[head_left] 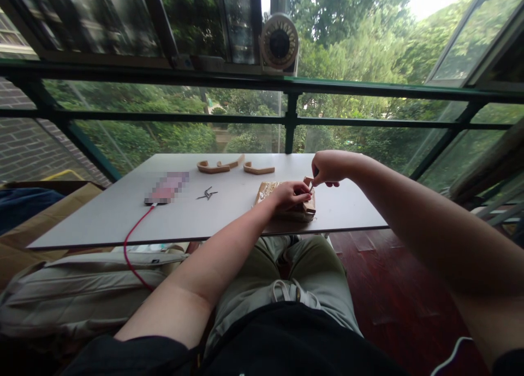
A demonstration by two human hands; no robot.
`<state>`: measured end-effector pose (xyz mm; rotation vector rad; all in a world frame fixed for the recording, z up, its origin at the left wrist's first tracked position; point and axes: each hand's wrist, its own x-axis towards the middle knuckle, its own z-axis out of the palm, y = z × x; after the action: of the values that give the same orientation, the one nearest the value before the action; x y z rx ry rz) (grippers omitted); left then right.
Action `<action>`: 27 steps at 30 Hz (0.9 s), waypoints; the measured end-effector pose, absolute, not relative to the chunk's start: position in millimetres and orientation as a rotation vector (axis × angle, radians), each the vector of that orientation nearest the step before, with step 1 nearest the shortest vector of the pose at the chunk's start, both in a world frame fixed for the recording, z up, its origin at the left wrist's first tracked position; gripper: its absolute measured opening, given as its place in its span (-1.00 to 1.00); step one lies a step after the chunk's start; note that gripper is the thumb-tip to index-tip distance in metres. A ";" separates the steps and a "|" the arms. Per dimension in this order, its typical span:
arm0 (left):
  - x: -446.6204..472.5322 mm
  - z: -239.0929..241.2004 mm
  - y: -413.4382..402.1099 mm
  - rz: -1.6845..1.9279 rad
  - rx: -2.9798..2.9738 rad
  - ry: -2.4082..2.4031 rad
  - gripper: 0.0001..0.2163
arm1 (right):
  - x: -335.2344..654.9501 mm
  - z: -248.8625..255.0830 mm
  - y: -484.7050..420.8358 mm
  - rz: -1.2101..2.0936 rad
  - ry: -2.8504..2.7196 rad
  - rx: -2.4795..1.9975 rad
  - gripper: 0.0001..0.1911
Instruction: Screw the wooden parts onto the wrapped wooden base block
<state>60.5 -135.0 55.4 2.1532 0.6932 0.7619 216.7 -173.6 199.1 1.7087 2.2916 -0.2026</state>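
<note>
My right hand (328, 166) is closed, knuckles up, round the dark handle of a screwdriver (316, 173). Its thin shaft slants down to a small wooden piece (311, 204) at the right end of a brown block-like bundle (266, 192) near the table's front edge. White, flaky bits cover the bundle's left part. Resting on top, my left hand (291, 195) has its fingers bent and gripping the wooden piece close to the tip of the shaft. What lies under the left fingers is hidden.
On the white table (229, 218) lie several dark screws (208, 194), curved wooden pieces (213, 167) at the back, and a blurred phone (167, 189) with a red cable (133, 228). A small fan (280, 42) stands by the railing. A bag (82, 288) sits at left.
</note>
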 end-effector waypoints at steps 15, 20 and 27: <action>60.6 53.1 -131.7 0.751 2.128 0.718 -0.71 | 198.2 209.1 -184.5 -0.144 2.183 1.735 -0.69; 59.2 54.8 -133.6 0.723 2.201 0.715 -0.69 | 195.8 211.1 -187.2 -0.154 2.189 1.745 -0.72; 59.9 53.7 -133.6 0.725 2.132 0.693 -0.65 | 200.3 208.0 -184.9 -0.212 2.236 1.804 -0.76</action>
<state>59.9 -133.6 53.7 2.1319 0.6929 0.7253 200.3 -184.9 208.0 1.8040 2.2363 -0.2120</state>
